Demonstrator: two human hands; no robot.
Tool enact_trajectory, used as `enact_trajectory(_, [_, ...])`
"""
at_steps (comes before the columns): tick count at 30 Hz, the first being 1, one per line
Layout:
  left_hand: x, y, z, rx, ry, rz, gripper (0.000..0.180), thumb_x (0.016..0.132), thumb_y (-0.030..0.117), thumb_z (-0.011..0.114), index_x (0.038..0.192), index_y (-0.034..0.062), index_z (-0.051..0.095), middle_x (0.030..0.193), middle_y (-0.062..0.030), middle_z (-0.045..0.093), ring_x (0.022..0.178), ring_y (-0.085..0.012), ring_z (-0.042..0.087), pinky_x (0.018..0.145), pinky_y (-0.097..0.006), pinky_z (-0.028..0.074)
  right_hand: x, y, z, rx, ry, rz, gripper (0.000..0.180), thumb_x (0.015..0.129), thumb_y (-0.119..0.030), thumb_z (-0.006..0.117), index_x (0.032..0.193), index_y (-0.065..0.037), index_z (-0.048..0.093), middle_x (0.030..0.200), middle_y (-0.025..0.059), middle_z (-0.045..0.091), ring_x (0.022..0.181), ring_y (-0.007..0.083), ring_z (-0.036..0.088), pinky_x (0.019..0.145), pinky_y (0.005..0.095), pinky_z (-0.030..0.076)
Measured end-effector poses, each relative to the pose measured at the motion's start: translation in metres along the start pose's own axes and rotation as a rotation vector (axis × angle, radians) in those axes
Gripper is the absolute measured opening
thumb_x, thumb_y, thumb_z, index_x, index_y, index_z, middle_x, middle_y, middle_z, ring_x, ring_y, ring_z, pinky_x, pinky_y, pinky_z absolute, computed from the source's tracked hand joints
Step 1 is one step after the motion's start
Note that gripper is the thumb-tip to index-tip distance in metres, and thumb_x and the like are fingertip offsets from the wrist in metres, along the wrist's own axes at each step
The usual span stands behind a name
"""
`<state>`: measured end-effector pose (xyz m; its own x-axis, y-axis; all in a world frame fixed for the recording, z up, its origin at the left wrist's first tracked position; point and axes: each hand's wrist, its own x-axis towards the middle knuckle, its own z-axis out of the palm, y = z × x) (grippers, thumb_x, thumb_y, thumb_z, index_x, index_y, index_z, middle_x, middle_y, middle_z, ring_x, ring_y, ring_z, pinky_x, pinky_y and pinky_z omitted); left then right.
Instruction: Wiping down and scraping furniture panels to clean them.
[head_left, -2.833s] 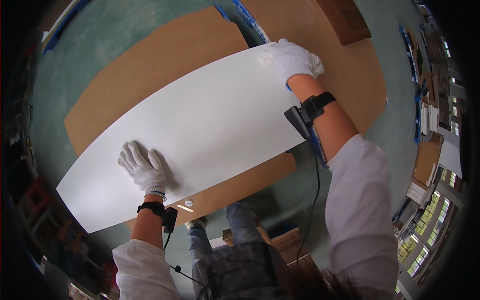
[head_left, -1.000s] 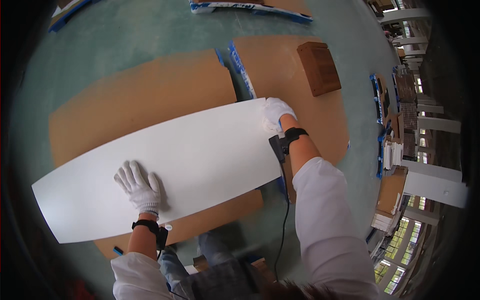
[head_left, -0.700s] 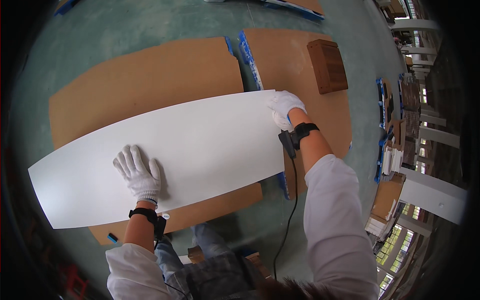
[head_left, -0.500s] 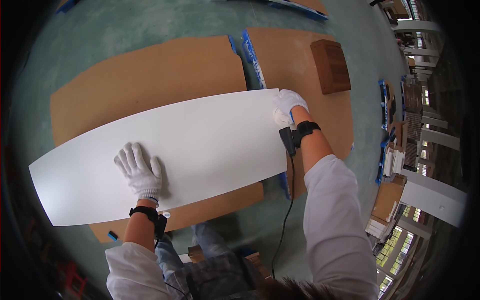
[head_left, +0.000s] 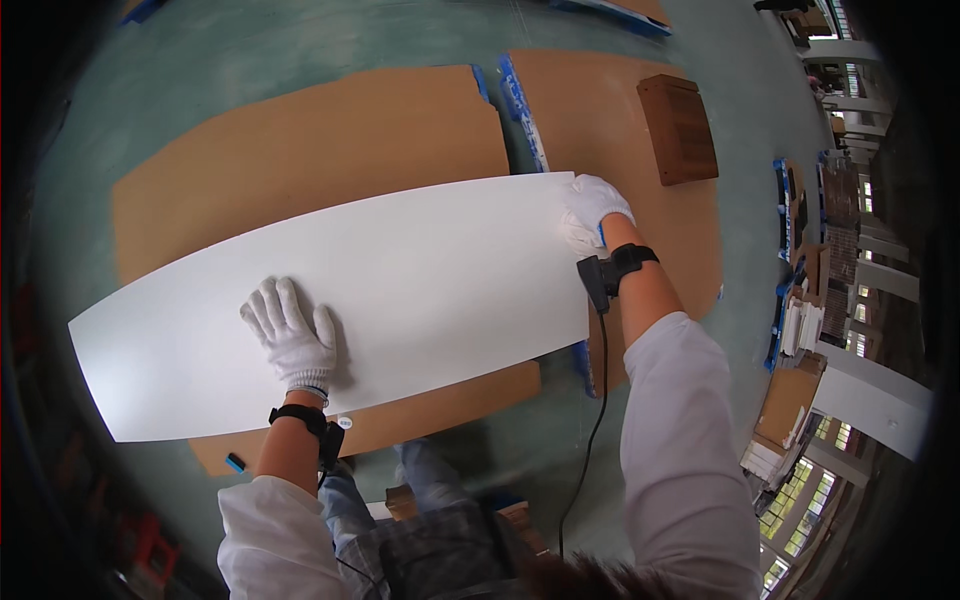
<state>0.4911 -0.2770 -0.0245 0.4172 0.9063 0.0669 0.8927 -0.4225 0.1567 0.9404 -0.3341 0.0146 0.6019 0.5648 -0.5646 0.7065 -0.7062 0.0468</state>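
Observation:
A long white panel (head_left: 440,270) lies across the brown boards in front of me. My left hand (head_left: 290,335), in a white knitted glove, rests flat on its left half with the fingers spread. At the panel's right end is my right hand (head_left: 602,203), gloved as well, its fingers curled over what looks like a crumpled whitish cloth (head_left: 582,236) pressed to the surface. The fingertips of this hand are partly hidden. Each wrist wears a black strap with a small black device, and a cable hangs from the right one.
Brown sheets cover a left platform (head_left: 330,130) and a right platform (head_left: 590,110), with a narrow gap between them. A dark brown wooden box (head_left: 680,130) sits on the right one. A small blue object (head_left: 235,463) lies near the front edge. Stacked boards (head_left: 790,400) stand far right.
The whole view has shifted slightly, so everything appears a little further right. Both hands keep nearly the same places on the panel.

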Motion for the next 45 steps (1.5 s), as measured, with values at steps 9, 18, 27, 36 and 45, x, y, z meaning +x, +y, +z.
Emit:
enact_trajectory(9, [-0.001, -0.012, -0.009, -0.1, -0.018, -0.041, 0.063, 0.081, 0.037, 0.054, 0.13, -0.0018, 0.042, 0.135, -0.024, 0.04, 0.128, -0.0441, 0.032, 0.111, -0.061, 0.014, -0.008, 0.001, -0.006, 0.117, 0.029, -0.131, 0.041, 0.093, -0.034, 0.046, 0.093, 0.005, 0.06, 0.086, 0.0208, 0.063, 0.082, 0.0314, 0.061, 0.078, 0.0378, 0.048])
enact_trajectory(18, [0.011, 0.006, -0.023, -0.091, -0.01, -0.024, 0.06, 0.078, 0.035, 0.058, 0.124, -0.0024, 0.043, 0.127, -0.0209, 0.041, 0.121, -0.0405, 0.036, 0.107, -0.059, 0.021, -0.002, -0.054, 0.093, -0.089, 0.583, -0.051, 0.065, 0.088, -0.047, 0.052, 0.144, -0.02, 0.032, 0.147, 0.0117, 0.034, 0.135, 0.0296, 0.034, 0.108, 0.0517, 0.03])
enact_trajectory(27, [0.004, -0.011, -0.028, -0.049, -0.006, -0.048, 0.061, 0.081, 0.036, 0.056, 0.126, -0.0032, 0.042, 0.129, -0.0212, 0.04, 0.123, -0.0405, 0.035, 0.109, -0.057, 0.019, -0.136, -0.112, 0.169, -0.16, 0.641, -0.723, 0.056, 0.085, -0.037, 0.054, 0.138, -0.02, 0.044, 0.142, 0.0126, 0.041, 0.132, 0.0323, 0.036, 0.113, 0.0503, 0.023])
enact_trajectory(36, [-0.007, -0.015, 0.009, -0.05, -0.065, -0.031, 0.066, 0.089, 0.038, 0.048, 0.14, -0.0008, 0.035, 0.146, -0.0256, 0.031, 0.138, -0.0459, 0.019, 0.115, -0.057, 0.006, -0.155, -0.105, 0.171, 0.057, 0.659, -0.267, 0.054, 0.087, -0.038, 0.051, 0.134, -0.012, 0.048, 0.134, 0.0125, 0.047, 0.125, 0.0334, 0.04, 0.108, 0.0509, 0.028])
enact_trajectory(45, [-0.006, -0.024, 0.016, 0.079, 0.037, 0.059, 0.059, 0.089, 0.036, 0.049, 0.137, 0.004, 0.037, 0.143, -0.0182, 0.036, 0.135, -0.0378, 0.028, 0.114, -0.054, 0.014, -0.201, -0.092, 0.146, 0.253, 0.777, -0.578, 0.023, 0.077, -0.03, 0.061, 0.098, -0.018, 0.063, 0.104, 0.0084, 0.058, 0.097, 0.0301, 0.055, 0.079, 0.0489, 0.043])
